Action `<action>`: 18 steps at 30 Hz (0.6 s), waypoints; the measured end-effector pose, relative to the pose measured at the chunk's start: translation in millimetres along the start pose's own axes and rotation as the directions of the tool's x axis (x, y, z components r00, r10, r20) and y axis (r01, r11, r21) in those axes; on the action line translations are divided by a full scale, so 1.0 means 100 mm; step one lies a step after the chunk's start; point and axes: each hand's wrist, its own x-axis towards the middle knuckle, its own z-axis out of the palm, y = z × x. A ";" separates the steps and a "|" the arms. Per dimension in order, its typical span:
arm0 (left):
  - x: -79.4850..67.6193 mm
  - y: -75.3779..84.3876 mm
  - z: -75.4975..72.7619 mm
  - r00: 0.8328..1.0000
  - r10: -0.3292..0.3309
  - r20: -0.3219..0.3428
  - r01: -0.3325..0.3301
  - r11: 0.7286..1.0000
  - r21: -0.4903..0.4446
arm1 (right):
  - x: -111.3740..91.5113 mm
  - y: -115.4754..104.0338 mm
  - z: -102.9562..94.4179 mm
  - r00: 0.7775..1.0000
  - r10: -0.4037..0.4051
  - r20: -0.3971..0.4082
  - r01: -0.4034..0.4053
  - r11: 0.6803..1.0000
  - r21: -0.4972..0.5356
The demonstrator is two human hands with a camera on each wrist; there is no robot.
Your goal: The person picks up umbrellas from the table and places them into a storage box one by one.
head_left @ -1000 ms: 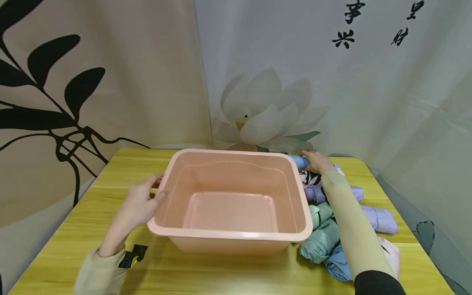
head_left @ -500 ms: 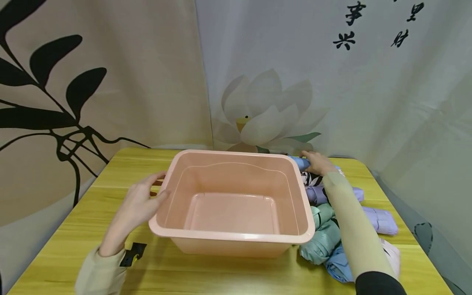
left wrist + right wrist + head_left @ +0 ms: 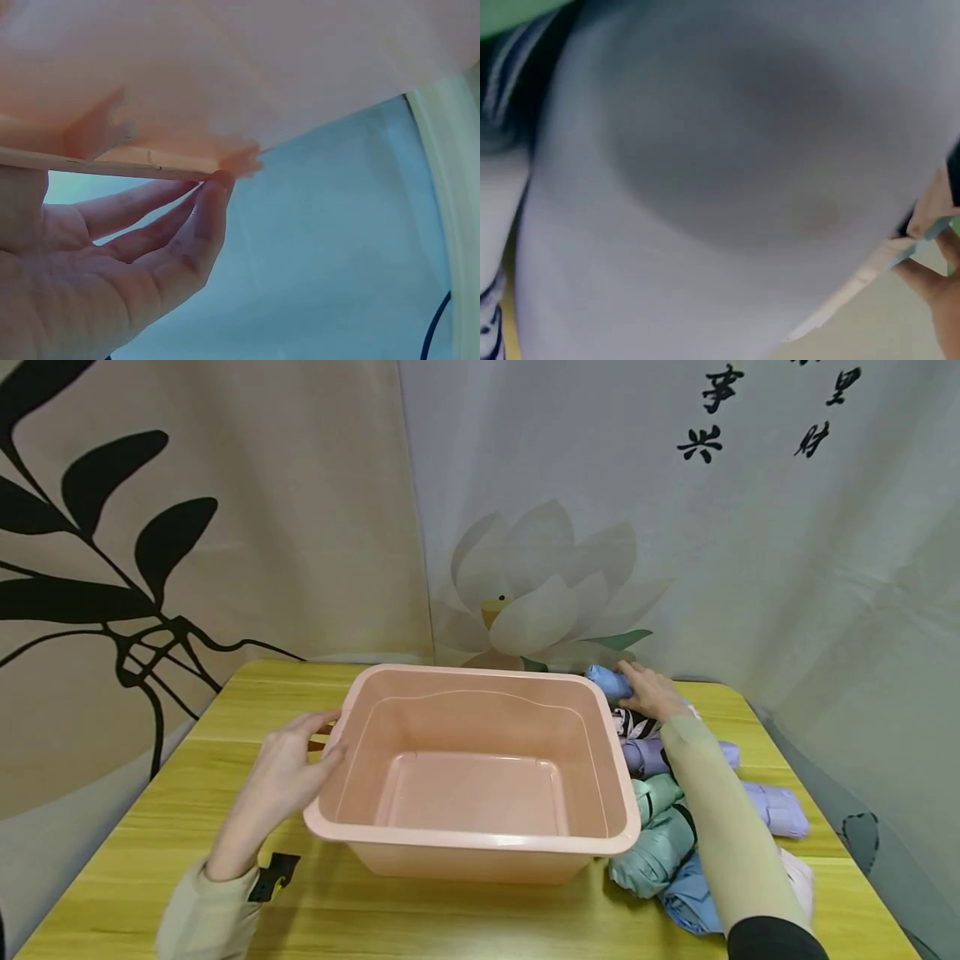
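Pinching a pink basin (image 3: 465,727) by its rim (image 3: 487,840), had the left hand (image 3: 281,768) at the side nearest that arm, with thumb laid over the top and fingers tucked outside. Saw that hand closed to little more than the rim's thickness, and in the left wrist view made out fingertips touching the rim.

Had the right hand (image 3: 651,692) just beyond the basin's far right corner, with fingers curled about the end of a blue roll (image 3: 609,682); saw the roll's other end reaching from the hand toward the basin. In the right wrist view, found a blurred pale form (image 3: 727,187) covering most of the space by that hand, and could not tell its identity.

Just nearer the body than the right hand, found a black-and-white bundle (image 3: 635,723), then a purple roll (image 3: 643,757) partly behind the sleeve (image 3: 723,827). Nearer still, on the basin side of that forearm, saw a mint bundle (image 3: 655,795), a teal bundle (image 3: 651,852) and a darker blue bundle (image 3: 688,897). On the forearm's outer side, saw a lilac roll (image 3: 778,810) and a pale pink bundle (image 3: 798,878). Counted at least 8 in all, with the basin between them and the left hand.

Below both hands, saw a yellow wood-grain bench (image 3: 420,910); beyond them, a pale curtain (image 3: 562,435) with printed leaves on the left hand's side. Noted a black device (image 3: 273,877) by the left wrist and a black band (image 3: 776,937) round the right arm.
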 end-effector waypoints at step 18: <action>0.03 0.03 0.00 1.000 0.022 -0.016 -0.022 1.000 0.002 | -0.03 -0.07 -0.23 0.950 0.098 -0.297 -0.060 0.989 0.134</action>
